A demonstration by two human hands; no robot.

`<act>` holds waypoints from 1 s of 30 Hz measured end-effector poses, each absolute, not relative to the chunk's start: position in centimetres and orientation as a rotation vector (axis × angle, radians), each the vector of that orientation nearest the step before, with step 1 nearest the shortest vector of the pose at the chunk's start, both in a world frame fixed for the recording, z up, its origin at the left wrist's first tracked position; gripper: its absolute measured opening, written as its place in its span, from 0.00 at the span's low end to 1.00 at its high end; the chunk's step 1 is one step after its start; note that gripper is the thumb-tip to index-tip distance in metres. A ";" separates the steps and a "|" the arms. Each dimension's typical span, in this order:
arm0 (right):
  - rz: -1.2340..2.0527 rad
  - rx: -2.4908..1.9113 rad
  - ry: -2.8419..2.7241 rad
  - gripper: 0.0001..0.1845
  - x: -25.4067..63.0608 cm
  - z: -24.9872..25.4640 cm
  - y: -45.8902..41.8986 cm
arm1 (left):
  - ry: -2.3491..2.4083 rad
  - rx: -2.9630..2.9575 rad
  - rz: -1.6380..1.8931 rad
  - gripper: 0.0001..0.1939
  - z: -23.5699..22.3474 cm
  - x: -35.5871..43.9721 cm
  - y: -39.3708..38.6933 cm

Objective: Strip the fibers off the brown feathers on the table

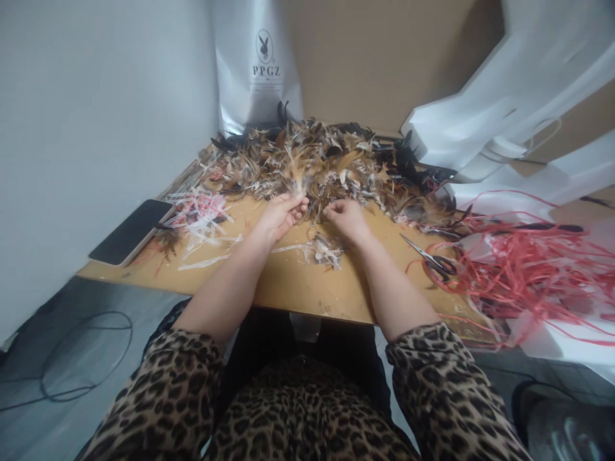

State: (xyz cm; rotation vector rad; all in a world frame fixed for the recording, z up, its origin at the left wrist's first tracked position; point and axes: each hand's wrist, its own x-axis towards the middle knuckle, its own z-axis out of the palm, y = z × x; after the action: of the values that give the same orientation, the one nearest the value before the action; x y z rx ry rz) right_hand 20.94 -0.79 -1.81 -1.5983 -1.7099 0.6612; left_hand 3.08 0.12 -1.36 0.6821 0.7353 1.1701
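Perhaps for reach, the feather pile (254, 163) lies at twelve o'clock; the left hand (282, 214) pinches a feather bunch (298, 171) low, leaving it fanned; the right hand (349, 219) curls, grip unclear.

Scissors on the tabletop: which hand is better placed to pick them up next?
Probably the right hand: the scissors lie on its side. The left hand is farther off and pinching feathers. Whether the right hand also holds something is unclear.
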 end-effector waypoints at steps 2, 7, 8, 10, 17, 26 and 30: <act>0.574 -1.675 -1.777 0.13 20.4 -2.0 -0.7 | 0.733 0.698 1.171 0.05 -1.5 3.1 0.2; 0.346 -1.912 -1.898 0.15 18.9 -2.3 -0.7 | 0.714 0.713 1.168 0.05 -1.7 2.9 0.2; 0.324 -1.932 -1.909 0.13 18.7 -2.4 -0.6 | 0.713 0.716 1.167 0.05 -1.7 2.9 0.2; 0.352 -1.912 -1.899 0.10 18.7 -2.5 -0.5 | 0.712 0.721 1.166 0.05 -1.6 2.9 0.2; 0.840 -1.519 -1.447 0.11 20.7 -1.7 -0.5 | 0.713 0.703 1.113 0.03 -1.8 2.9 0.3; 0.474 -1.655 -1.660 0.12 19.7 -4.0 0.5 | 0.733 0.702 1.123 0.03 -1.9 3.2 0.1; 0.472 -1.625 -1.643 0.06 19.3 -3.9 0.9 | 0.722 0.692 1.122 0.03 -2.1 3.2 0.2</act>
State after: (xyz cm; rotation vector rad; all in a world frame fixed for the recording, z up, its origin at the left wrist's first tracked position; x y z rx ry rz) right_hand 19.32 0.93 -3.85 -1.6251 -1.6431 0.4716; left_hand 3.23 0.20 -2.11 0.6921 0.7224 1.1224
